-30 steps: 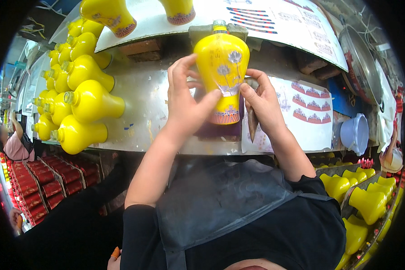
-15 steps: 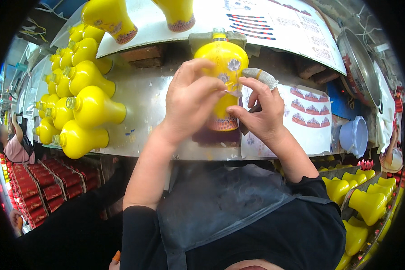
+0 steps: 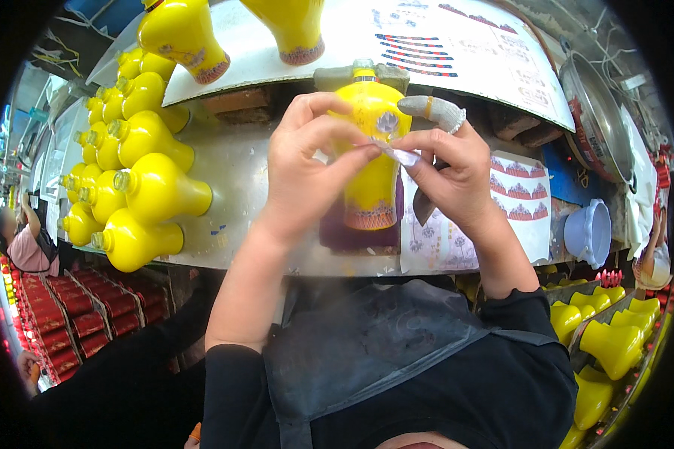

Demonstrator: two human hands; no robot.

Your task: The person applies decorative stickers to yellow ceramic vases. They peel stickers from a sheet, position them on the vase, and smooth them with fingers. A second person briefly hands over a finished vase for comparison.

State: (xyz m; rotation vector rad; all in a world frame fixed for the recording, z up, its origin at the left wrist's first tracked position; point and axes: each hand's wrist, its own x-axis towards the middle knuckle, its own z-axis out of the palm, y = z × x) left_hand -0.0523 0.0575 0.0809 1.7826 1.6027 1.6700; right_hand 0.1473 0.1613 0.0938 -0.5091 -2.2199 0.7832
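Note:
A yellow bottle (image 3: 370,196) with a clear glass neck lies in front of me, neck pointing away, its neck end against a grey block (image 3: 393,75). A grey flower decal and a patterned band near the base decorate it. Above it, my left hand (image 3: 299,161) and my right hand (image 3: 457,168) pinch a small pale decal film (image 3: 398,155) between their fingertips. One finger of my right hand wears a grey fabric finger sleeve (image 3: 436,112). A dark, flat blade-like tool (image 3: 422,206) sticks out below the right palm, its handle hidden.
Several yellow bottles (image 3: 157,187) lie stacked on the left. A raised white board (image 3: 344,37) at the back bears decal strips and two bottles. Right of the bottle lies a decal sheet (image 3: 523,168), then a pale blue bucket (image 3: 588,232). More yellow bottles (image 3: 610,348) fill racks at lower right.
My hands have come together over the bottle, and the film is now pinched between both. The right hand has risen and turned inward, bringing the dark tool's blade into plainer sight.

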